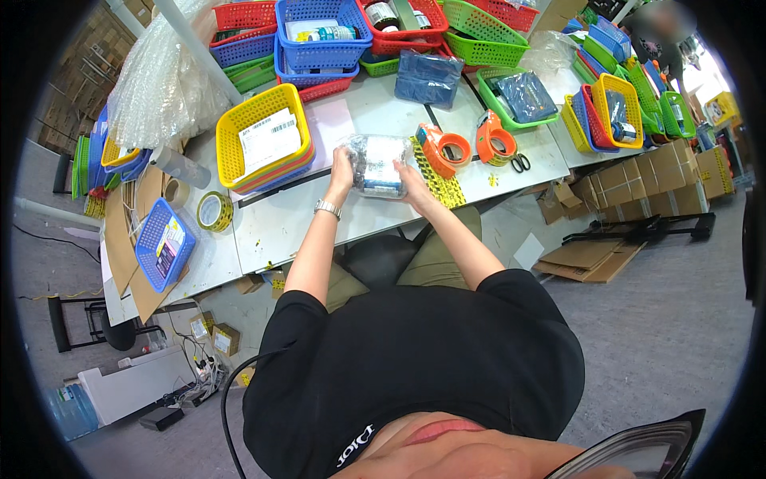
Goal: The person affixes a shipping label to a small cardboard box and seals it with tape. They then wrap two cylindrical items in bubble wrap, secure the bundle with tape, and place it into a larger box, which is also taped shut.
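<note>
Between my two hands, over the front edge of the white table [287,221], is a bubble-wrapped package [378,169]. Clear wrap covers it; a white label and something dark blue show through, but the contents are not plain to see. My left hand [341,173] grips its left end, with a metal watch on that wrist. On the other end, my right hand [412,185] is closed around the lower right side. Just right of the package lie yellow-and-black tape strips [447,189]. Two orange tape dispensers [433,142] [487,128] and black scissors [520,163] lie beyond them.
Left of my hands stands a stack of baskets, yellow on top [227,152], holding white papers. A blue basket [165,275] and a tape roll [214,211] lie farther left. Coloured baskets [323,56] line the back, near a dark blue packet [428,78]. Cardboard boxes [650,180] sit at right.
</note>
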{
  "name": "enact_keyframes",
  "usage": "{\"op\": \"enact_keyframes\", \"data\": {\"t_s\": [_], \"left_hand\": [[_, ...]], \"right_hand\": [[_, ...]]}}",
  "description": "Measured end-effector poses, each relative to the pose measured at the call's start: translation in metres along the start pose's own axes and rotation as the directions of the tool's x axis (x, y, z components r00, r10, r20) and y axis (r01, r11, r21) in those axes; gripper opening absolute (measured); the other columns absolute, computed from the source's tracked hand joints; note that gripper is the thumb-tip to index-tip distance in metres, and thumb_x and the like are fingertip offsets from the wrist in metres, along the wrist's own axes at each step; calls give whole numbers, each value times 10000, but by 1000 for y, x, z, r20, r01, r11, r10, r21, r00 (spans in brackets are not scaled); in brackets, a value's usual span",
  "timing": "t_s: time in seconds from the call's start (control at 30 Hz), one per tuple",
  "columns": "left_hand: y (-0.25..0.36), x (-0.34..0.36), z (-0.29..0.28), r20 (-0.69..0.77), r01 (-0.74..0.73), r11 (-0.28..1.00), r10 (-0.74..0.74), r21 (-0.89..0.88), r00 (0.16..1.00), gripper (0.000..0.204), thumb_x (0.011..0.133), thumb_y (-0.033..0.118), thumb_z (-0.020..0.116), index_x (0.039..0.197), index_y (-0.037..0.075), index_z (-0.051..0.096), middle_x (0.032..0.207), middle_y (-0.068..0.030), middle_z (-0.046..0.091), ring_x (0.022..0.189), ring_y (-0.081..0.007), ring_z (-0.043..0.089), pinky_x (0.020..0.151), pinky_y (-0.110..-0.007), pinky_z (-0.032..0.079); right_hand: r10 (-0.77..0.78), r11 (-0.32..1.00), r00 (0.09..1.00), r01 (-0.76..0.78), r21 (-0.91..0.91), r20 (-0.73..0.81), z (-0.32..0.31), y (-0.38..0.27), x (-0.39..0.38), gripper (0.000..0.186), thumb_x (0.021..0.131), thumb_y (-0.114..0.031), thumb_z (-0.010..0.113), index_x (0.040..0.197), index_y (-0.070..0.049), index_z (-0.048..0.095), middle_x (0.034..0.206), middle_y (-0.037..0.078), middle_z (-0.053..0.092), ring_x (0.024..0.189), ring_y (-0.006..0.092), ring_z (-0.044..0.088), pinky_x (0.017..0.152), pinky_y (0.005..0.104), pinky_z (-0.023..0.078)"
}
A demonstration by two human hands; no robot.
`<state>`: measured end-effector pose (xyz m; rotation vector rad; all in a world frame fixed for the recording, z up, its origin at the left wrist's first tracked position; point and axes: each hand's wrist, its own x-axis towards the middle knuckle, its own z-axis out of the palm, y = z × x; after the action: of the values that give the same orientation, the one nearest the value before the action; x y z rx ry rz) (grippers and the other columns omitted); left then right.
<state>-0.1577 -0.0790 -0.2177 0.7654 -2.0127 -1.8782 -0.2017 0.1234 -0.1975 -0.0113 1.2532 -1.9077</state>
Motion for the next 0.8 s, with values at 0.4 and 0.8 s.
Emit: {"op": "enact_keyframes", "data": {"t_s": [0.4,0.8], "left_hand": [[17,-45,6,85,-449,356,700,819,709,734,917,303,587,1454,-80,265,1534,-275,233,1423,-432,222,1156,-490,210],[-4,-58,12,-171,-296,684,526,666,833,698,950,383,555,1504,67,273,1534,-275,230,1356,-501,296,1126,-509,254]], "right_hand": [[-455,703,891,359,-613,1,2,19,47,746,800,-427,775,1311,56,524,1184,168,641,1087,196,605,924,300,474],[-237,820,963,127,-558,-129,29,-5,25,670,809,-502,740,1143,62,606,946,138,664,664,154,658,590,265,529]]}}
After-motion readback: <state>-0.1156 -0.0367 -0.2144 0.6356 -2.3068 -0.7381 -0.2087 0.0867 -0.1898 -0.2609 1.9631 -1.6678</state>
